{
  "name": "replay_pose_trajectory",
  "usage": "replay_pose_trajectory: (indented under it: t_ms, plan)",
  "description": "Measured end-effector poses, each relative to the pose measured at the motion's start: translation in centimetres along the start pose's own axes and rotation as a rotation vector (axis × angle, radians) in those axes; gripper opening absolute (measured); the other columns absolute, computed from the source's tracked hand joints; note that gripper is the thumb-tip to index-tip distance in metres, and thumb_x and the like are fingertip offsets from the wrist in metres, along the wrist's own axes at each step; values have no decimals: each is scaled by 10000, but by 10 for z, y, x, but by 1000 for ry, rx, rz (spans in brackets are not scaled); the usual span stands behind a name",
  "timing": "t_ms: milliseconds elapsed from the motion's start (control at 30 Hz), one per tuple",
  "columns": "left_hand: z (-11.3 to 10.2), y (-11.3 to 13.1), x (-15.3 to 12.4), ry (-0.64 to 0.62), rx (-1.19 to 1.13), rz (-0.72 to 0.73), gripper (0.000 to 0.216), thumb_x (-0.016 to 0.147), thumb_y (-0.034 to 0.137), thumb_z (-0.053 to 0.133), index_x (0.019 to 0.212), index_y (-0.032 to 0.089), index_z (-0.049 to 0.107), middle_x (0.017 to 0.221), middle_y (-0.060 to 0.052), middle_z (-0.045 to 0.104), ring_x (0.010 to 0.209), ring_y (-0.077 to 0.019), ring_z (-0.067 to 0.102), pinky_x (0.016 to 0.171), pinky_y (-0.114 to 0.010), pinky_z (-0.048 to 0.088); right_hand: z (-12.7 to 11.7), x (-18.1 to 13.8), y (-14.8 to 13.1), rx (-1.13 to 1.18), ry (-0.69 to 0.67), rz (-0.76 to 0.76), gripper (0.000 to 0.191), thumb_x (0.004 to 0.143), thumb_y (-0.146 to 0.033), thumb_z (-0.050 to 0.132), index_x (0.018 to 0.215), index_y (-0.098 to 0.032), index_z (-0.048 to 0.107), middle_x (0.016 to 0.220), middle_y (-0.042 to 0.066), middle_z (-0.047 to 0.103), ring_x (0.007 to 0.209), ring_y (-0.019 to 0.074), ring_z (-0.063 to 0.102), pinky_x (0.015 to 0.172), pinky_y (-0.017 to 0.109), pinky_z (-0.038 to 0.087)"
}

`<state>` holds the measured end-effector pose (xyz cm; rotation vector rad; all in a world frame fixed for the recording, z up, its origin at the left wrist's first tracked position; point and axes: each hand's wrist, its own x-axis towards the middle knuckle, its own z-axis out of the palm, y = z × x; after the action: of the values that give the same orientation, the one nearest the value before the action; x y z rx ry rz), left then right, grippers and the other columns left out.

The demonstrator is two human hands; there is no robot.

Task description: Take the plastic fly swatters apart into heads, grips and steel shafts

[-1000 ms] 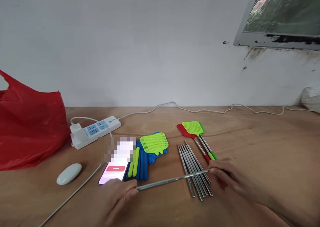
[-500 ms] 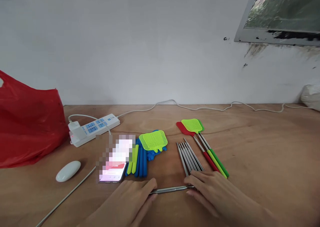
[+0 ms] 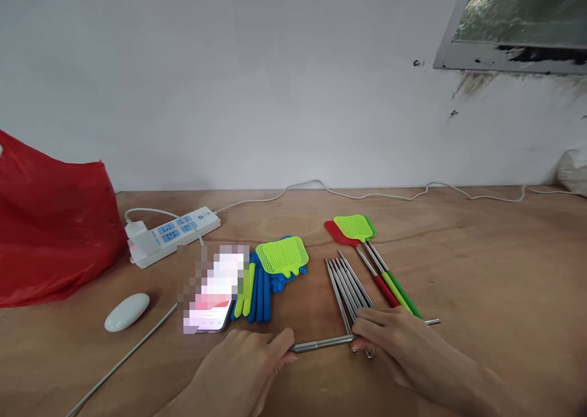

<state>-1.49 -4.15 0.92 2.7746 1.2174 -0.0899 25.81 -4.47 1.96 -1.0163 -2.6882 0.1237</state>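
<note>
A thin telescopic metal rod [image 3: 321, 343] lies low across the wooden table [image 3: 481, 270] in front of me. My left hand [image 3: 247, 368] pinches its left end with the fingertips. My right hand [image 3: 394, 346] is closed round its middle, and the rod's right tip [image 3: 433, 322] sticks out beyond the hand. Just behind my right hand lies a bundle of several bare metal rods [image 3: 346, 282]. Right of them lie a red fly swatter [image 3: 337, 233] and a green fly swatter [image 3: 355, 226] on coloured handles.
A green swatter head [image 3: 282, 257] rests on blue ones, beside blue and green grips [image 3: 254, 295] and a lit phone [image 3: 213, 301]. Further left are a power strip [image 3: 172, 235], a white oval object [image 3: 127, 312], a long rod [image 3: 119, 362] and a red bag [image 3: 46, 233]. A white cable [image 3: 367, 195] runs along the wall.
My hands came closer together along the rod, which shortened between them. Its right tip now pokes out past my right hand.
</note>
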Motion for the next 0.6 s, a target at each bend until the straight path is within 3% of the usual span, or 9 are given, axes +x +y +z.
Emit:
replay_pose_trajectory:
  t_ms: [100,400,500,600]
  plan:
    - [-4,-5,-5,24,-34,-19,273,1043,282,346,891,241,569,636,-17,685,517,-233,618,451,-300,257,-5,-1,1,30,-9,38,258,974,-90,484,749,-215,498,742,-16,643,601,147,568,517,296,341]
    - [-19,0,-9,4,-166,-37,267,1034,227,364,912,215,601,888,-60,738,721,-243,687,578,-298,389,-3,6,-10,-37,-45,42,187,948,-82,501,814,-205,543,805,-3,679,653,162,623,513,303,317]
    - [-15,13,-1,-6,-138,32,184,1022,204,430,969,214,606,939,-60,755,739,-251,707,542,-305,360,2,12,-15,-72,-32,-5,174,929,-82,501,814,-204,545,781,2,669,629,171,610,499,326,277]
    - [-12,22,4,-51,-53,3,147,999,170,479,925,227,593,763,-15,743,615,-244,689,463,-312,238,2,15,-19,-33,-34,-39,186,893,-62,482,784,-208,521,757,1,650,611,159,587,486,330,234]
